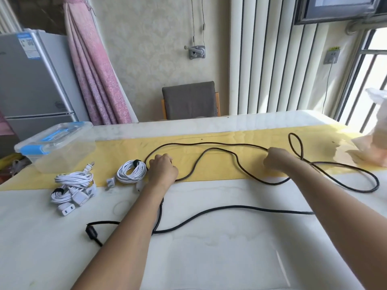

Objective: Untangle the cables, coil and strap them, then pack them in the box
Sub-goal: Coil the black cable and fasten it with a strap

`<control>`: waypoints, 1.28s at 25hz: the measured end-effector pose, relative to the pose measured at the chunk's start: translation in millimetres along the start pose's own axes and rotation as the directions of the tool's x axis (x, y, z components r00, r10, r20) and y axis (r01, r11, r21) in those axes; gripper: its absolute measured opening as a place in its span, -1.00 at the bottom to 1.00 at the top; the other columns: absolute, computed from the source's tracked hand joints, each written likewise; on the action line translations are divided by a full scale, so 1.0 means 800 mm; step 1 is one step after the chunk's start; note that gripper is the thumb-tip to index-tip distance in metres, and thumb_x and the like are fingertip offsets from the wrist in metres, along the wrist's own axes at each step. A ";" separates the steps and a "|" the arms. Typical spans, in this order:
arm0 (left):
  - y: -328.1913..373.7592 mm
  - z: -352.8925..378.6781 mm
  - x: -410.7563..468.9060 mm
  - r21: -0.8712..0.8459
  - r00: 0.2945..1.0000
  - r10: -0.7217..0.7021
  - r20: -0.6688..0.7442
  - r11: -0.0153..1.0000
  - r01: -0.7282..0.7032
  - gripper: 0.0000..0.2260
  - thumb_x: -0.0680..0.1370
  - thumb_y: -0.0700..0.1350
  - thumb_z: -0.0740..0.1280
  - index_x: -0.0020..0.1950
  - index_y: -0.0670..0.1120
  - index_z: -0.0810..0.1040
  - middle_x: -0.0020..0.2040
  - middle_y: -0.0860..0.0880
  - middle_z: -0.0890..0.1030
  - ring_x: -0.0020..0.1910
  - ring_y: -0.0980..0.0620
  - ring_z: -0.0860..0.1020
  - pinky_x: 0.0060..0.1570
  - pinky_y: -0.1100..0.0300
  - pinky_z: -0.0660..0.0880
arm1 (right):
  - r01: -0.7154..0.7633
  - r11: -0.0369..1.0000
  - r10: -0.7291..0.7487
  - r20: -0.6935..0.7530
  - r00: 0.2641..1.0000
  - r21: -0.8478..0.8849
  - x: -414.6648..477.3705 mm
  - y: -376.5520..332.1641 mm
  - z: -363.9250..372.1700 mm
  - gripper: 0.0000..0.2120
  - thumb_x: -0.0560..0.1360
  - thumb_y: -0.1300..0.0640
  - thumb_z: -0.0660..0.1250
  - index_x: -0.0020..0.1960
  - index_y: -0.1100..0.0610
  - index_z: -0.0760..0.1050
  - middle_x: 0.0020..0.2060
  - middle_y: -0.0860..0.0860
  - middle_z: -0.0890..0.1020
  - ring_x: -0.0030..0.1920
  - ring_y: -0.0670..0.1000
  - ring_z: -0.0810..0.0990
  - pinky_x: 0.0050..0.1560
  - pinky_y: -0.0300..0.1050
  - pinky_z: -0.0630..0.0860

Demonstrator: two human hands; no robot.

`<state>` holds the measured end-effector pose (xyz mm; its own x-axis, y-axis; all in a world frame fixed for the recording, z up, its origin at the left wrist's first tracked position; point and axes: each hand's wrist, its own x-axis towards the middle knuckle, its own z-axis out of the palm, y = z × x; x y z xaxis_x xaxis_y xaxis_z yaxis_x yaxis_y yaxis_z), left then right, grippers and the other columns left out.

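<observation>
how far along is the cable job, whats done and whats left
Done: one white coil lies strapped, and the white bundle beside it looks coiled too, with a dark strap showing. In hand: the left hand and right hand both grip the long black cable, spread in loose loops across the table. Left: coil and strap it, then pack everything into the clear box, whose lid is on.

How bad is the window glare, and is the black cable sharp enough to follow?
Head view: the window is blown out, bleaching the bag on the table's right end; the black cable reads crisp against the yellow runner; wide-angle distortion tilts the fridge.
</observation>
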<state>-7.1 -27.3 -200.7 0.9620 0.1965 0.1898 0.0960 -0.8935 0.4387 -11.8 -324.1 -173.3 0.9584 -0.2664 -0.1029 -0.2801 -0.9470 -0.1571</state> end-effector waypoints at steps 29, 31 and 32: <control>0.131 -0.085 -0.057 -0.978 0.963 0.217 -0.160 0.096 -0.184 -0.73 0.69 -0.08 0.04 -0.17 -0.06 0.38 -0.47 0.12 0.19 -0.56 0.17 0.14 -0.57 0.34 0.11 | 0.504 0.154 -0.588 -0.331 0.738 0.850 -0.095 -0.124 0.009 -0.63 0.53 0.12 0.21 0.33 -0.02 0.38 0.30 -0.11 0.45 0.32 -0.13 0.38 0.40 -0.02 0.29; 0.129 -0.092 -0.064 -0.995 0.955 0.290 -0.056 -0.090 -0.031 -0.76 0.68 -0.09 0.04 -0.12 -0.07 0.41 -0.47 0.11 0.20 -0.57 0.19 0.15 -0.57 0.35 0.07 | 0.528 0.142 -0.717 -0.281 0.638 0.837 -0.105 -0.127 0.007 -0.71 0.47 0.18 0.19 0.14 -0.04 0.50 0.15 -0.13 0.54 0.23 -0.15 0.43 0.32 -0.11 0.32; 0.123 -0.097 -0.065 -0.984 0.947 0.319 -0.021 -0.173 0.037 -0.77 0.66 -0.09 0.06 -0.12 -0.06 0.42 -0.46 0.10 0.21 -0.57 0.20 0.16 -0.57 0.36 0.06 | 0.519 0.150 -0.755 -0.242 0.610 0.842 -0.110 -0.125 0.003 -0.78 0.50 0.23 0.19 0.03 0.02 0.54 0.02 -0.12 0.59 0.11 -0.14 0.47 0.22 -0.13 0.36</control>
<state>-67.3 -94.4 -99.3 0.9368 -0.0909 0.3380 -0.2327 0.5595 0.7955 -68.5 -205.2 -151.1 0.8091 0.5093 0.2934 0.4088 -0.1290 -0.9035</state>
